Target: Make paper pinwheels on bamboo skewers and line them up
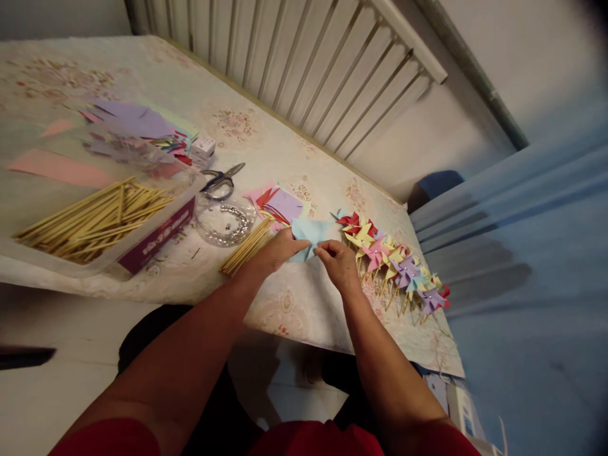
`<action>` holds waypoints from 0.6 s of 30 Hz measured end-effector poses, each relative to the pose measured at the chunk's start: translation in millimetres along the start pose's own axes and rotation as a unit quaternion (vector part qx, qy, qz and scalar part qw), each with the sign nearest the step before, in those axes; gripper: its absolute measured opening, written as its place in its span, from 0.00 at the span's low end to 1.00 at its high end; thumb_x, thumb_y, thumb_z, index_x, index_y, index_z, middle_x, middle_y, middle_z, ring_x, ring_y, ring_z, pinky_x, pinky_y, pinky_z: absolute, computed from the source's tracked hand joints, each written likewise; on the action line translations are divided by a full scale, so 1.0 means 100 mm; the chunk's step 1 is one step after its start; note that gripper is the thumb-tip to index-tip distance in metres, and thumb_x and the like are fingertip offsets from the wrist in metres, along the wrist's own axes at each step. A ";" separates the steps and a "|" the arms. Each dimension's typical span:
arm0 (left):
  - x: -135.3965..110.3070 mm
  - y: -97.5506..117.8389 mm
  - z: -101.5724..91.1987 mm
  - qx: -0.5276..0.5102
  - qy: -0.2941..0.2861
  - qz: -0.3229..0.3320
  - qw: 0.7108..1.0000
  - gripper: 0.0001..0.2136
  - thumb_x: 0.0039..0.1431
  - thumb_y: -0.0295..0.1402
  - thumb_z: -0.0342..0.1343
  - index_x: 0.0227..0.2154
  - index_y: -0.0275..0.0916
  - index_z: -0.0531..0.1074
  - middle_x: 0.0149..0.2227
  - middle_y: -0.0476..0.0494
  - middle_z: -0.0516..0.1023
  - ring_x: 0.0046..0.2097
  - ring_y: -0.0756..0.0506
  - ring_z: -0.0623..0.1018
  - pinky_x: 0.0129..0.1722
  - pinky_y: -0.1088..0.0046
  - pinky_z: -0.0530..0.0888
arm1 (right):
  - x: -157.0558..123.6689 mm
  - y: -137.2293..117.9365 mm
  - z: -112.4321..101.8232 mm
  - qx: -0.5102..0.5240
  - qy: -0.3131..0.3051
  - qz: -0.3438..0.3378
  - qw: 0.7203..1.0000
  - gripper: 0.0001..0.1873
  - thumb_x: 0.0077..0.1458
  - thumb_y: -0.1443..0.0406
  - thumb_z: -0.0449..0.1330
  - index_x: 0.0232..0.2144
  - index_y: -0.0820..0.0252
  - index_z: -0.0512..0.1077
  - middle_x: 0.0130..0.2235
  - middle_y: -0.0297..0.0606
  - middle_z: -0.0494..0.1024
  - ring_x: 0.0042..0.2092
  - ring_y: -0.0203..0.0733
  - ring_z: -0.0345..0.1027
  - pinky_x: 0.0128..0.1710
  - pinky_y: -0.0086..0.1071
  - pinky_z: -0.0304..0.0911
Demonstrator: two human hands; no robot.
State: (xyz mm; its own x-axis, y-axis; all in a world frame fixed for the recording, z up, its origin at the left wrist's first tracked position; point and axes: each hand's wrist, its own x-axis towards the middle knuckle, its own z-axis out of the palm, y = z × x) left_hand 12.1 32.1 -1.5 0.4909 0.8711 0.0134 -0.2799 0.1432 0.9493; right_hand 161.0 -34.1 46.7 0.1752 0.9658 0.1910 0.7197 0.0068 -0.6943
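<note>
Blue paper (308, 229) is pinched by left hand (280, 250) and right hand (341, 265), probably to keep its centre gathered. Sticks (245, 249) are laid left of the paper, likely for reach

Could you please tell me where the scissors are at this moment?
In the head view, the scissors lie on the tablecloth, left of centre, just beyond the round dish and by the right end of the plastic box.
</note>
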 end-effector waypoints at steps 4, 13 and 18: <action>0.00 0.02 0.01 -0.003 -0.002 -0.001 1.000 0.09 0.44 0.31 0.59 0.31 0.34 0.75 0.27 0.50 0.74 0.28 0.51 0.69 0.28 0.76 0.65 | 0.02 -0.07 0.03 -0.008 0.004 0.040 0.999 0.10 0.46 0.59 0.62 0.20 0.56 0.71 0.23 0.31 0.71 0.28 0.38 0.61 0.31 0.33 0.56; 0.02 -0.03 0.01 -0.008 0.003 -0.003 1.000 0.08 0.45 0.30 0.59 0.30 0.35 0.75 0.27 0.50 0.75 0.28 0.51 0.69 0.28 0.77 0.65 | 0.04 -0.16 0.06 -0.035 0.012 0.070 0.997 0.10 0.46 0.60 0.59 0.18 0.56 0.69 0.21 0.30 0.69 0.26 0.37 0.60 0.30 0.32 0.54; 0.00 0.00 0.01 0.000 0.005 -0.008 1.000 0.09 0.45 0.30 0.60 0.31 0.34 0.76 0.27 0.50 0.74 0.28 0.51 0.69 0.29 0.76 0.66 | 0.05 -0.14 0.08 -0.033 0.020 0.069 0.997 0.10 0.46 0.60 0.58 0.17 0.56 0.68 0.20 0.30 0.68 0.26 0.37 0.59 0.29 0.32 0.54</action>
State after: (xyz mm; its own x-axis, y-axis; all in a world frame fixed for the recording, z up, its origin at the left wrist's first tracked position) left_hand 13.0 31.7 -1.4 0.4871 0.8734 -0.0042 -0.2726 0.1565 0.9493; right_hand 146.5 -27.1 51.3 0.3021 0.9450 0.1250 0.7290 -0.1446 -0.6691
